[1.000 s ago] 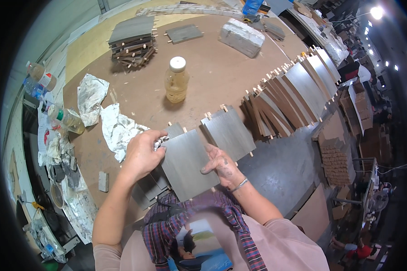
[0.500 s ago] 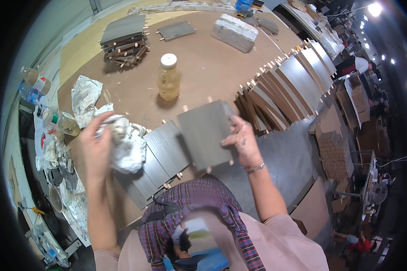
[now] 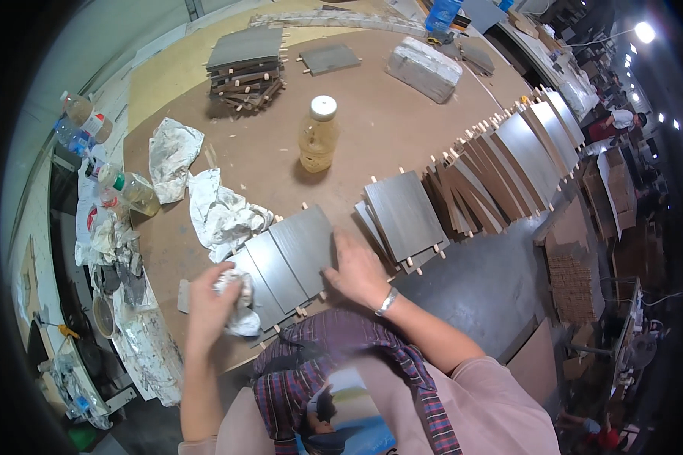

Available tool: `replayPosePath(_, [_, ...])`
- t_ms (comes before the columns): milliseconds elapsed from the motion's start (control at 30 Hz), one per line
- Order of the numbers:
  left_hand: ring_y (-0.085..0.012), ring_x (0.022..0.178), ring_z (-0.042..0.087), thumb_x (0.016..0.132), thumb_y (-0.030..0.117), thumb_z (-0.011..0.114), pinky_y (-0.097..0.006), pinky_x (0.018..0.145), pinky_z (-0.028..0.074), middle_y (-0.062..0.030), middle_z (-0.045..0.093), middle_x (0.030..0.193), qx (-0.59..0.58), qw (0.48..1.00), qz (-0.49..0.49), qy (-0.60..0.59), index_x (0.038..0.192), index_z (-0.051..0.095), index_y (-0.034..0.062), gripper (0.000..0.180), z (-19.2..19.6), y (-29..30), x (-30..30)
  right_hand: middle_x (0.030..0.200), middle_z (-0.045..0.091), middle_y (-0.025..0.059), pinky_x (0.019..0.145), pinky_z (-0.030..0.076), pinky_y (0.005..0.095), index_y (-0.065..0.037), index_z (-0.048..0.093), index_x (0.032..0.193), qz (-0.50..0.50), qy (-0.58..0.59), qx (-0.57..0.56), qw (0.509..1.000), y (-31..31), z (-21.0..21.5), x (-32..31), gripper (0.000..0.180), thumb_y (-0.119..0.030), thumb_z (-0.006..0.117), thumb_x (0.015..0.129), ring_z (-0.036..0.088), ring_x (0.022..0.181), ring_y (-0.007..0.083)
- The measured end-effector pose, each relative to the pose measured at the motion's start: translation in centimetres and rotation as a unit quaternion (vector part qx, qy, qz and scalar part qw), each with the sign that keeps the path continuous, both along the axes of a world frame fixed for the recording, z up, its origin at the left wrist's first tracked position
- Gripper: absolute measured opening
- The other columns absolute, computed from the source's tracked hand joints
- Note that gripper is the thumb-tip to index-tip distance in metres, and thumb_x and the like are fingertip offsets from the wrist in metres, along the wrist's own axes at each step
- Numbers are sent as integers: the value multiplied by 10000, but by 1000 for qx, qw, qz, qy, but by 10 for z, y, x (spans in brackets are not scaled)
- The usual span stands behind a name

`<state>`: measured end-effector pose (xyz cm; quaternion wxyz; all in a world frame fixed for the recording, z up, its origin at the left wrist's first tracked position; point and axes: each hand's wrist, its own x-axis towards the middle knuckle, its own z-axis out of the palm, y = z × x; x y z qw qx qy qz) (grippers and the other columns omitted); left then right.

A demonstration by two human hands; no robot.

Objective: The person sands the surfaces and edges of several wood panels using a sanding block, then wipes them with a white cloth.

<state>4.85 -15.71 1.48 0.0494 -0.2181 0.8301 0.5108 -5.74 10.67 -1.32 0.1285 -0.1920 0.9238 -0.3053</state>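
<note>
My left hand [image 3: 211, 303] is closed round a crumpled white rag [image 3: 243, 322] at the left end of a row of overlapping grey wooden panels [image 3: 303, 246]. Short pale dowels stick out of the panels' edges. At the row's right end my right hand [image 3: 359, 269] has its thumb and fingers apart, close to the edge of the top panel; whether it touches is hard to see. Right of that hand, another grey panel [image 3: 406, 216] leans at the front of a long fanned row of dowelled panels [image 3: 501, 171]. A second white cloth [image 3: 218, 216] lies just beyond the left hand.
A capped bottle of yellowish liquid [image 3: 319, 140] stands mid-table. Farther back are a panel stack [image 3: 244, 64], a single panel [image 3: 330, 59] and a whitish block [image 3: 425, 68]. Plastic bottles [image 3: 133, 189] and stained rags line the left edge. Cardboard stacks [image 3: 573, 280] stand to the right.
The panel my right hand held now rests against the fanned row, released. That hand has moved left to the overlapping panels. My left hand has come nearer to me with the rag.
</note>
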Motion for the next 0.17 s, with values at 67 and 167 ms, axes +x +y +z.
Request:
replayPosePath(67, [-165,954,624,827,130,703,-295,857,497,-105,677,1072,-22,999,-21,40,1234,607,-32,448,-46,12,8,1112,633,274,888,509,449,79,518,1288,-25,-23,-13,999,-9,-13,0,611,-196,728,784,632,999,412])
replayPosePath(167, [-281,1141,602,808,165,719,-341,1008,430,-156,647,1218,-42,998,-16,52,1303,574,14,538,-64,35,5,1164,611,271,940,490,435,54,479,1319,-56,-62,-79,993,-10,-42,-7,688,-226,768,761,608,1074,392])
